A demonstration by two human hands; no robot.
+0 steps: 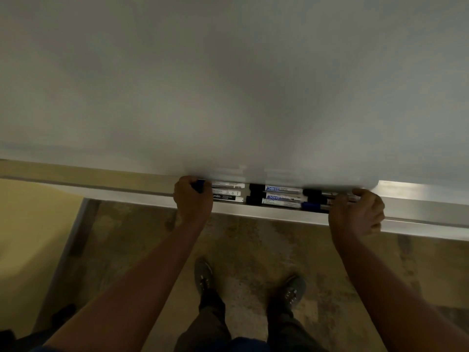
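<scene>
Shoes stand nearest us. Above them, our left hand grips a blue-capped marker, and our right hand curls round the markers in the tray below the whiteboard. We judge them gathered but not yet lifted.

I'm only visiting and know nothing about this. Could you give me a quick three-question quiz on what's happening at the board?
1. True or false: the left hand and right hand both reach the board's tray.
2. What colour is the end of the marker that the left hand grips? A red, B blue, C green.
3. Fill in: the other markers lie ___ the two hands.
Key: 1 true; 2 B; 3 between.
</scene>
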